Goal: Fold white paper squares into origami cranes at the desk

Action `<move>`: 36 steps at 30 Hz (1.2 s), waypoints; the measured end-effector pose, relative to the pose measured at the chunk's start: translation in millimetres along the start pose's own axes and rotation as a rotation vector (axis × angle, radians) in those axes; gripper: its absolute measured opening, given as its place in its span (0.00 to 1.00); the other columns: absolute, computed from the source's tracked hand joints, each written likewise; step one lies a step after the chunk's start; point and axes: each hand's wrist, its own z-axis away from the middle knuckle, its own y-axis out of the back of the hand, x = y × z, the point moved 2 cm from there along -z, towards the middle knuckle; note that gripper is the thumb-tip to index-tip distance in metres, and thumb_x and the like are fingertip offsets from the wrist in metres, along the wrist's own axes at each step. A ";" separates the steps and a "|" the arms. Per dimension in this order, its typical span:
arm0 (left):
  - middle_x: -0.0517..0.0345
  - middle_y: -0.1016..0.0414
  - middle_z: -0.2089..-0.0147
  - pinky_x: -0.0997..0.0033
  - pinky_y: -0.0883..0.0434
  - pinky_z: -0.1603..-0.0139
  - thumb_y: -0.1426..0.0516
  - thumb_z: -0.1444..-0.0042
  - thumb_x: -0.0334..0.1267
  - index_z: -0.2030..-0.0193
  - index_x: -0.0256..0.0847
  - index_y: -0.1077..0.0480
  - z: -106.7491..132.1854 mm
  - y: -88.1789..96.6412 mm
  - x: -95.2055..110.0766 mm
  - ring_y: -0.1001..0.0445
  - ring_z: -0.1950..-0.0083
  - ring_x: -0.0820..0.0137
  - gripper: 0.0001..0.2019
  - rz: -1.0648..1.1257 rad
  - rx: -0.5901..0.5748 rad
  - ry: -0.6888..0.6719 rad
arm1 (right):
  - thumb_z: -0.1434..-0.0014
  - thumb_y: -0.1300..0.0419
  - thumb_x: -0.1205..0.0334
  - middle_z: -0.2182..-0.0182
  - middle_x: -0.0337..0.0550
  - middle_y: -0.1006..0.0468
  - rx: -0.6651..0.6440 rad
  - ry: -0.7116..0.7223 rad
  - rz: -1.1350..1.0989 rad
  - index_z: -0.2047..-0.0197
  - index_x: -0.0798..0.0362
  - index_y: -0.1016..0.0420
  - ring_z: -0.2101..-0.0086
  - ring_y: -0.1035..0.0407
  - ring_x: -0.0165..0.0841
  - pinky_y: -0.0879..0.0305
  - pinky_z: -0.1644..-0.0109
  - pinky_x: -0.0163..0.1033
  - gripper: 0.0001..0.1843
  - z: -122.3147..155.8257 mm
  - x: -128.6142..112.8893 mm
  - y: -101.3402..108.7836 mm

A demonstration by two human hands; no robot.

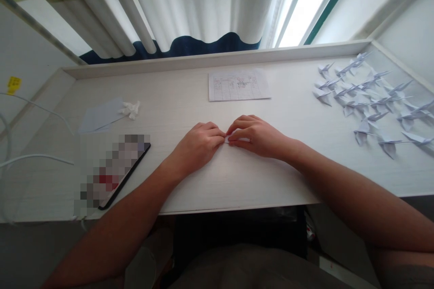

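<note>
Both hands meet at the middle of the white desk [251, 185]. Between their fingertips is a small piece of white paper [227, 139], mostly hidden by the fingers. My left hand [202, 142] is closed, its fingers pressed together on the paper's left side. From the right, my right hand [256, 134] pinches the same paper with thumb and fingers. How the paper is folded cannot be made out. Several folded paper cranes [368, 95] stand in a group at the right of the desk.
Behind the hands lies a printed form [239, 86] with handwriting. At the left are white paper sheets [98, 116], a crumpled tissue [130, 109] and a dark-edged device [125, 178], its screen blurred. White cables [37, 157] run in from the left. A raised ledge [217, 61] borders the back, below a curtain [203, 4].
</note>
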 end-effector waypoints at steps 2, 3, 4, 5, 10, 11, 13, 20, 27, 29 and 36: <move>0.54 0.13 0.50 0.57 0.27 0.46 0.46 0.27 0.31 0.56 0.42 0.18 -0.2 0.0 2.3 0.20 0.48 0.60 0.14 0.002 0.002 0.012 | 0.28 0.37 0.62 0.52 0.48 0.13 0.005 -0.010 -0.013 0.57 0.49 0.13 0.49 0.23 0.44 0.33 0.41 0.52 0.09 -0.3 0.1 -0.6; 0.54 0.13 0.51 0.57 0.27 0.47 0.45 0.27 0.32 0.56 0.42 0.18 -0.3 -0.3 3.2 0.20 0.48 0.60 0.13 0.004 0.005 0.021 | 0.28 0.37 0.62 0.53 0.48 0.13 0.009 -0.018 -0.024 0.57 0.49 0.13 0.50 0.23 0.44 0.33 0.41 0.52 0.09 -0.5 0.1 -1.0; 0.55 0.13 0.51 0.56 0.28 0.47 0.45 0.27 0.34 0.57 0.43 0.18 -0.5 -0.8 3.8 0.20 0.48 0.60 0.13 0.009 0.006 0.033 | 0.28 0.38 0.62 0.53 0.48 0.13 0.014 -0.028 -0.037 0.57 0.49 0.13 0.50 0.23 0.44 0.33 0.42 0.52 0.10 -0.8 0.1 -1.4; 0.55 0.13 0.52 0.56 0.28 0.47 0.44 0.27 0.36 0.57 0.43 0.18 -0.7 -1.5 4.0 0.20 0.48 0.60 0.12 0.018 0.008 0.049 | 0.28 0.38 0.61 0.53 0.48 0.13 0.017 -0.039 -0.049 0.57 0.50 0.14 0.50 0.23 0.44 0.32 0.42 0.52 0.10 -1.1 0.0 -1.9; 0.54 0.14 0.53 0.55 0.28 0.48 0.42 0.28 0.36 0.59 0.43 0.19 -3.1 -5.3 -0.2 0.21 0.49 0.60 0.10 0.150 0.006 0.172 | 0.27 0.41 0.64 0.54 0.48 0.13 0.013 -0.089 -0.083 0.57 0.51 0.15 0.51 0.23 0.44 0.31 0.42 0.52 0.11 -1.8 -1.0 -2.3; 0.54 0.14 0.53 0.54 0.28 0.47 0.42 0.28 0.36 0.59 0.42 0.19 -3.7 -5.8 -1.4 0.21 0.49 0.59 0.10 0.187 0.007 0.200 | 0.28 0.41 0.64 0.54 0.48 0.13 0.012 -0.095 -0.092 0.57 0.51 0.15 0.51 0.23 0.44 0.30 0.42 0.52 0.11 -1.7 -1.0 -1.8; 0.54 0.14 0.53 0.53 0.28 0.45 0.41 0.30 0.35 0.59 0.42 0.20 -4.9 -6.4 -3.8 0.21 0.49 0.59 0.08 0.264 0.015 0.254 | 0.29 0.40 0.65 0.54 0.48 0.13 0.012 -0.103 -0.111 0.57 0.51 0.15 0.51 0.22 0.44 0.29 0.42 0.52 0.10 -1.3 -0.9 -0.8; 0.56 0.13 0.56 0.50 0.25 0.42 0.36 0.37 0.36 0.66 0.45 0.19 -6.7 -9.3 -7.5 0.21 0.48 0.59 0.06 0.479 0.097 0.410 | 0.33 0.38 0.67 0.57 0.47 0.13 0.074 -0.175 -0.216 0.62 0.51 0.16 0.54 0.21 0.42 0.27 0.46 0.49 0.08 -1.9 0.6 -1.0; 0.55 0.13 0.57 0.54 0.23 0.44 0.35 0.39 0.35 0.67 0.44 0.18 -8.4 -7.8 -6.3 0.20 0.49 0.59 0.05 0.529 0.121 0.480 | 0.38 0.35 0.67 0.56 0.49 0.16 0.134 -0.275 -0.258 0.69 0.51 0.18 0.53 0.24 0.43 0.27 0.47 0.49 0.08 -3.0 3.1 -4.6; 0.55 0.14 0.57 0.54 0.23 0.45 0.36 0.37 0.35 0.66 0.44 0.18 -9.1 -6.7 -6.8 0.21 0.49 0.60 0.06 0.525 0.100 0.477 | 0.38 0.34 0.66 0.54 0.51 0.18 0.143 -0.306 -0.250 0.69 0.52 0.18 0.51 0.26 0.44 0.28 0.46 0.51 0.07 -3.2 4.7 -6.4; 0.55 0.14 0.57 0.54 0.24 0.46 0.37 0.37 0.39 0.65 0.44 0.19 -9.4 -5.8 -10.6 0.22 0.50 0.59 0.06 0.524 0.078 0.434 | 0.39 0.32 0.62 0.49 0.52 0.23 0.133 -0.409 -0.265 0.70 0.51 0.16 0.45 0.31 0.49 0.30 0.39 0.58 0.08 -5.0 6.3 -8.6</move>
